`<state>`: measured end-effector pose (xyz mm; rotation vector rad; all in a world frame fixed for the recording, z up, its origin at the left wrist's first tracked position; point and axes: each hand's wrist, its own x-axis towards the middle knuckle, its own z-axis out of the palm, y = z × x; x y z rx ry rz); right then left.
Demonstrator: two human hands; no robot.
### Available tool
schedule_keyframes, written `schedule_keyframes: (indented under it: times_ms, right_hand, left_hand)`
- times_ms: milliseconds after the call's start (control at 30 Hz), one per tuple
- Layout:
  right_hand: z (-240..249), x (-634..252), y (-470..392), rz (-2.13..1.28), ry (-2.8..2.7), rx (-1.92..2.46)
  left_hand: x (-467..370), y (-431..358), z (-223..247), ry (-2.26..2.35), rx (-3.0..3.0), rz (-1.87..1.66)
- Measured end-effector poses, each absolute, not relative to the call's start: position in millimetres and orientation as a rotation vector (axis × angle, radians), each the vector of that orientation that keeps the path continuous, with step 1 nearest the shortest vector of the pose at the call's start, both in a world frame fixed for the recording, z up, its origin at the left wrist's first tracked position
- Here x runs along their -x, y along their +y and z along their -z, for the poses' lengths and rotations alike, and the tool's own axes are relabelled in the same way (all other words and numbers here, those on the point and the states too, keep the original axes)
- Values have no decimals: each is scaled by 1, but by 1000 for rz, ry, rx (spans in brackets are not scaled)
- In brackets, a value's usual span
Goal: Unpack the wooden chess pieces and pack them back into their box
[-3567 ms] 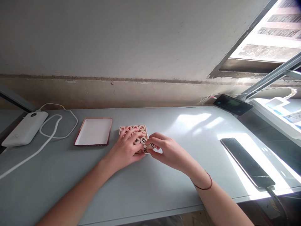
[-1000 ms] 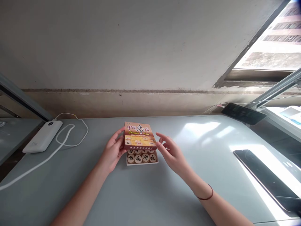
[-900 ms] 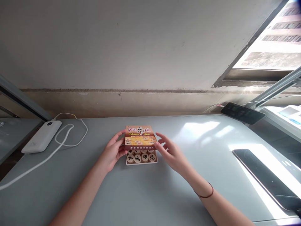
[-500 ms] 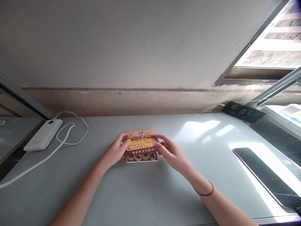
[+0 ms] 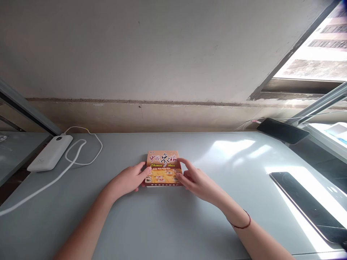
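A Chinese chess box (image 5: 164,168) with a printed orange and brown lid lies flat on the grey table (image 5: 162,224). Its lid covers it, so the pieces inside are hidden; only a thin white strip shows at the front edge. My left hand (image 5: 132,177) grips the box's left side, thumb on the lid's top and fingers down along the edge. At the right side, my right hand (image 5: 196,178) holds the box with thumb on the lid and index finger at the upper right edge. A thin dark cord circles the right wrist.
A white power bank (image 5: 51,153) with a white cable (image 5: 61,177) lies at the left. One dark phone (image 5: 309,206) rests on the right, partly in sunlight. Another phone (image 5: 283,130) leans at the back right near the metal frame. The wall (image 5: 151,119) borders the table's far edge.
The lid has come down toward me over the box, hiding the row of round chess pieces that showed at the front. Both hands moved slightly with it.
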<state>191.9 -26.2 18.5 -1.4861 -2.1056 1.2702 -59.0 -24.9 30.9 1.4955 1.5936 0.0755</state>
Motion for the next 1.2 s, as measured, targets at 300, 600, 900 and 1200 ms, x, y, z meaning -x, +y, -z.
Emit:
schedule_keyframes:
  times_ms: [300, 600, 900, 1200]
  right_hand:
    - [-7, -192, -26, -1134, -2241, 1476]
    - [5, -188, -14, -917, -2149, 1574]
    - [6, -195, -4, -916, -1933, 1577]
    - [28, -196, 63, -124, -2153, 2021]
  left_hand:
    - [53, -24, -29, 1722, -1677, -68]
    - [38, -15, 3, 1928, -1941, -170]
    - [55, -1, -1, 2014, -2042, -306]
    - [70, 49, 13, 2107, -2130, -193]
